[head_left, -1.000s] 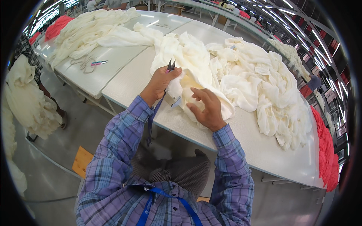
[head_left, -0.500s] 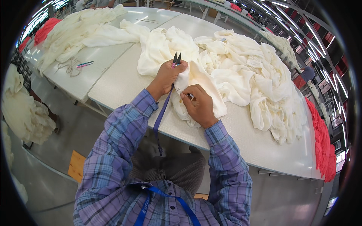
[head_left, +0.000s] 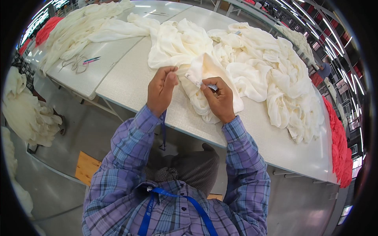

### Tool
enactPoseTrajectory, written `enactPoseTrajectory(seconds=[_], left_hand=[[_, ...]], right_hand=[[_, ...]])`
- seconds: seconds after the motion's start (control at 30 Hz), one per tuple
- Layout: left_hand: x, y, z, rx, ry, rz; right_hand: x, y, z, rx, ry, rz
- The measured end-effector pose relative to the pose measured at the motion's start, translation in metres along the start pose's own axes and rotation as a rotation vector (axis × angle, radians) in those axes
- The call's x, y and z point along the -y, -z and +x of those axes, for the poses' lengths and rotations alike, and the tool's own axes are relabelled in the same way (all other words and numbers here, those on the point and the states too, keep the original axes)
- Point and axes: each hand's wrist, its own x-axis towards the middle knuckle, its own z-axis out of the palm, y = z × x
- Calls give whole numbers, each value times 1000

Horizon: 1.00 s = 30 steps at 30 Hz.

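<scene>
My right hand [head_left: 219,98] pinches the edge of a cream cloth [head_left: 208,65] at the table's near side. A small pale label-like piece [head_left: 213,87] shows at its fingers. Just left of the cloth, my left hand [head_left: 160,89] is raised, its thumb apart from its loosely bent fingers. From below this hand a purple ribbon [head_left: 163,135] hangs past the table edge. No thread snips show now; the left palm is partly hidden. Little dark marks [head_left: 188,74] dot the cloth's corner between the hands.
Heaped cream fabric [head_left: 275,74] covers the right part of the white table [head_left: 130,74]. More cream fabric [head_left: 82,27] lies at the far left, near pens [head_left: 91,60] and a tangled cord [head_left: 75,65]. Red fabric [head_left: 338,141] hangs at the right end.
My left hand has drawn back left from the cloth, its fingers loosening, and the black-bladed thread snips it held have gone from sight. My right hand still pinches the cloth, with the pale label-like piece now showing.
</scene>
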Motion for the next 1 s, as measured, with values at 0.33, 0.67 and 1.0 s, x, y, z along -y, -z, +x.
enactPoseTrajectory(seconds=[0.33, 0.67, 1.0], left_hand=[[-15, 3, -47, 154, -66, 406], [-17, -4, -49, 22, -112, 498], [-17, -3, -51, 46, -89, 496]], right_hand=[[27, -4, -4, 52, 153, -156], [29, -5, -5, 76, 201, -113], [28, -5, -6, 95, 220, -64]])
